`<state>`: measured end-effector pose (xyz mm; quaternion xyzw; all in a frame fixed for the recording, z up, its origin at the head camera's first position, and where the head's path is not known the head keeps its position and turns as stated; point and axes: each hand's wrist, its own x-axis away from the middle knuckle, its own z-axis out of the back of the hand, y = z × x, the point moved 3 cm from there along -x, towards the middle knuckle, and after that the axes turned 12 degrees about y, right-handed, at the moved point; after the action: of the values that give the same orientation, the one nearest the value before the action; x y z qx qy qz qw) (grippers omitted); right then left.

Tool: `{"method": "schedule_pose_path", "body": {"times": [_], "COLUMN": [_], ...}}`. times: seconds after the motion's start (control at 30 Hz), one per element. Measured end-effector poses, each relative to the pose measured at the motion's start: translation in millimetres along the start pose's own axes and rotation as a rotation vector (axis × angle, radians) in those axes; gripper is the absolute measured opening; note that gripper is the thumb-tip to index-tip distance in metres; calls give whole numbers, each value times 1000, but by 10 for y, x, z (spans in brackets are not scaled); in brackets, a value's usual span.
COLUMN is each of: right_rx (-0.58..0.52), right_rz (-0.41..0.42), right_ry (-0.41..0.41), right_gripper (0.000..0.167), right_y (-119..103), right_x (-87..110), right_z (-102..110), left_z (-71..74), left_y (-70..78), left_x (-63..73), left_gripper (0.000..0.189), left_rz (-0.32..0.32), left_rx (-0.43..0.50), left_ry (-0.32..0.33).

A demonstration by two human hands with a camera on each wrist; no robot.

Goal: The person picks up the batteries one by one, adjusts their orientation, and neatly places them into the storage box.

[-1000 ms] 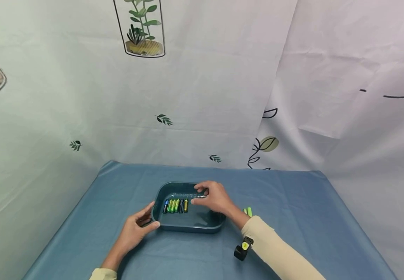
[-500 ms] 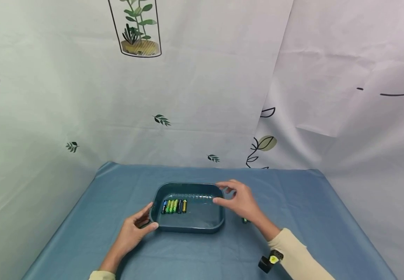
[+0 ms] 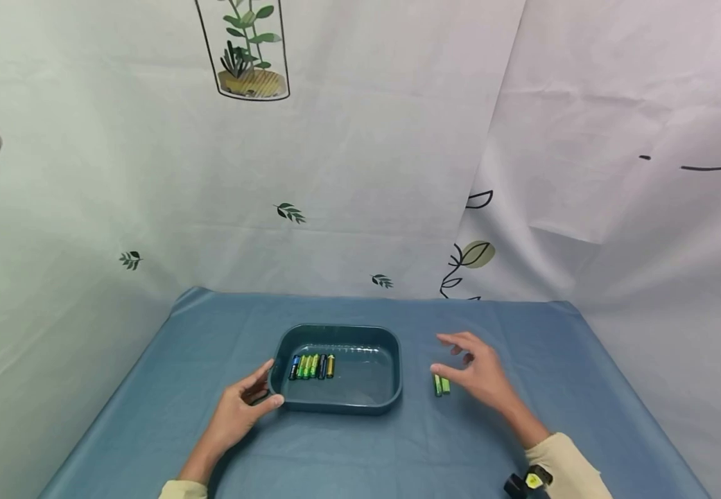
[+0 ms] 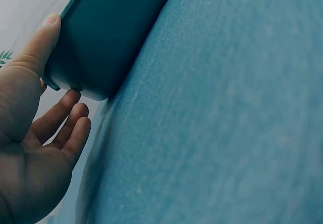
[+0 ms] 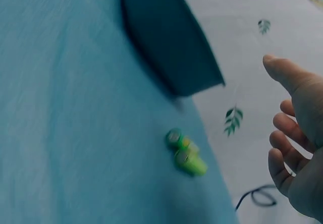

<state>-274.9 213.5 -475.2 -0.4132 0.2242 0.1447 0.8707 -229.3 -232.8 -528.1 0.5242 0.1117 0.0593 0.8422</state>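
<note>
A dark teal tray (image 3: 360, 406) rests on the blue cloth with several batteries (image 3: 313, 366) lined up side by side in its left half. My left hand (image 3: 238, 412) holds the tray's left end; in the left wrist view the thumb (image 4: 46, 35) lies against its wall and a fingertip touches lower down. Right of the tray, two green batteries (image 3: 445, 385) lie on the cloth. My right hand (image 3: 482, 371) hovers beside them, thumb and fingers spread, holding nothing. These batteries (image 5: 191, 163) appear blurred in the right wrist view, apart from the fingers.
A blue cloth (image 3: 360, 457) covers the table. White fabric (image 3: 360, 152) printed with leaves and plants hangs behind and along both sides. A black wrist camera (image 3: 525, 482) is strapped to my right sleeve.
My right hand has moved out of the tray, over its right rim, and rightward to the two loose batteries. My left hand stays at the tray's left end.
</note>
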Motion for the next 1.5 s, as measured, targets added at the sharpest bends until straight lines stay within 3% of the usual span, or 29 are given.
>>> {"method": "schedule_pose_path", "body": {"times": [0.5,0.8,1.1,1.5], "right_rx": [79,84,117,137], "right_rz": [-41,-75,-56,-3], "right_ry": [-104,-194,-303,-297], "right_gripper": [62,65,69,53], "right_y": [485,540,577,561], "right_x": [200,180,171,144], "right_z": [-62,-51,-77,-66], "left_z": [11,0,5,19], "left_y": [29,8,3,39], "left_x": [10,10,11,21], "left_gripper": [74,74,74,74], "left_rz": [-29,-22,-12,-9], "left_rx": [9,-1,6,16], "left_ry": [7,12,12,0]}}
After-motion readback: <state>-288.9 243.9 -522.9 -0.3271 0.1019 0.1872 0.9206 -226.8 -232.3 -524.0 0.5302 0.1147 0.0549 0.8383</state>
